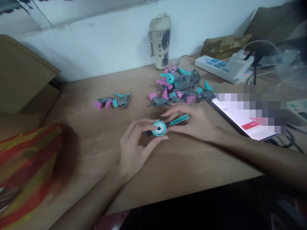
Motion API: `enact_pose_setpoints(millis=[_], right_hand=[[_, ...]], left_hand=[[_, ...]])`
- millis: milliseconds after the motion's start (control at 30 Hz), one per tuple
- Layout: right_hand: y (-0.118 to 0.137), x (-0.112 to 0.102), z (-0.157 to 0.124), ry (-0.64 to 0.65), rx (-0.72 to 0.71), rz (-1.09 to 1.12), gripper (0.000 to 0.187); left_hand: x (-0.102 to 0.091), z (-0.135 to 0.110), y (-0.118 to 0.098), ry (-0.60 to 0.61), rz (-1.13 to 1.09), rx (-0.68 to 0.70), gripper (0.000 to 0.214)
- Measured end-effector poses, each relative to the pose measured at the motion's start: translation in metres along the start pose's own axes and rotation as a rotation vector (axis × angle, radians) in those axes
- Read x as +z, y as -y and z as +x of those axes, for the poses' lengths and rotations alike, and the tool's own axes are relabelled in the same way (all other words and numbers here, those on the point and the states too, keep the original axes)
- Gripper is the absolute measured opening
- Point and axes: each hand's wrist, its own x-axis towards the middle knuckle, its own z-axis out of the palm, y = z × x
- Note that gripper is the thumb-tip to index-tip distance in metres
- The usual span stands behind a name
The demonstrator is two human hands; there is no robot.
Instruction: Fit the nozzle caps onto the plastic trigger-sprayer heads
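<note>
Beige lidded tumbler (pixel 161 41), printed art plus COFFEE lettering, upright on brown table (pixel 96 134) near white wall (pixel 96 44); to its right, white power strip (pixel 216 68) with blue panels, white charger (pixel 240 65) plugged in, white cable (pixel 266 41) arching off it, small brown box (pixel 223 46) behind. Phone (pixel 240 115) lying at right, screen lit, partly pixelated. Left side: cardboard box (pixel 21 76), and nearer the camera a red-and-yellow striped bag (pixel 31 169), blurred.

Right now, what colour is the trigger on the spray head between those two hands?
Turquoise; the trigger shows best in the head view.
</note>
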Motion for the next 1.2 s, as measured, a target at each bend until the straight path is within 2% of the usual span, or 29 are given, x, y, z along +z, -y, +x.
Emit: enact_pose_setpoints(millis=[100, 233, 433, 567, 700, 867, 1200], right_hand=[[0.000, 0.000, 0.000, -0.034, -0.033, -0.020, 0.025], [-0.002, 0.000, 0.000, 0.011, -0.161, -0.123, 0.011], [-0.010, 0.005, -0.004, 0.047, -0.237, -0.185, 0.014], [-0.013, 0.008, -0.007, 0.063, -0.216, -0.158, 0.016], [-0.012, 0.012, -0.009, 0.112, -0.148, -0.032, 0.019], [-0.010, 0.017, -0.010, 0.067, -0.071, 0.081, 0.019], [-0.007, 0.017, -0.009, 0.113, -0.151, 0.041, 0.021]], left_hand=[[-0.003, 0.002, 0.000, 0.036, -0.023, -0.019, 0.027], [-0.005, 0.001, 0.001, 0.078, -0.003, -0.069, 0.023], [-0.002, 0.000, 0.000, 0.147, 0.029, -0.043, 0.018], [-0.002, 0.001, -0.002, 0.182, 0.055, -0.022, 0.015], [-0.004, 0.001, -0.002, 0.207, 0.078, -0.018, 0.014], [-0.007, 0.002, 0.000, 0.240, 0.127, -0.009, 0.017], [-0.014, -0.003, 0.003, 0.327, 0.326, 0.166, 0.029]])
